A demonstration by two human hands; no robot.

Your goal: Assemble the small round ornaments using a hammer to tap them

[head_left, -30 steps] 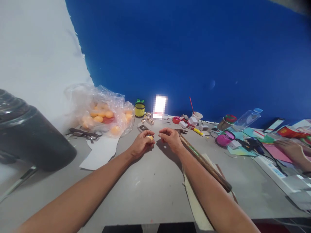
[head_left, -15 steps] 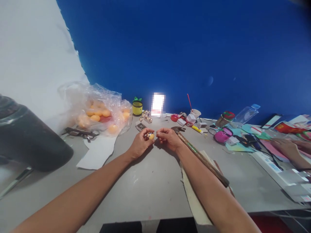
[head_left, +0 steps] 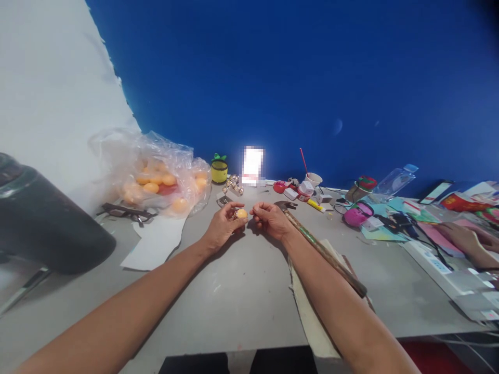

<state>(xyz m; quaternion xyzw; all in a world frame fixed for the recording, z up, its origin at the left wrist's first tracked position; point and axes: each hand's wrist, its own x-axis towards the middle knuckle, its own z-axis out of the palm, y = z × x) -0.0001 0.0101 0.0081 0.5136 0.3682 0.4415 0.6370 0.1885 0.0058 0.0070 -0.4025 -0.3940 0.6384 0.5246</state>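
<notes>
Between the thumb and fingers of my left hand [head_left: 223, 228] sits a small yellow ball [head_left: 241, 213] with a patterned side. It looks light, firm and perhaps slick, so I'd grip it lightly around its widest part. Just beside it, my right hand [head_left: 272, 221] has its fingertips drawn together; I can't tell whether they pinch anything. Beyond my left hand lies a little box [head_left: 223, 201]. Right of my right hand, a hammer [head_left: 323, 249] rests on the desk [head_left: 241, 306], partly over a cloth [head_left: 307, 317].
</notes>
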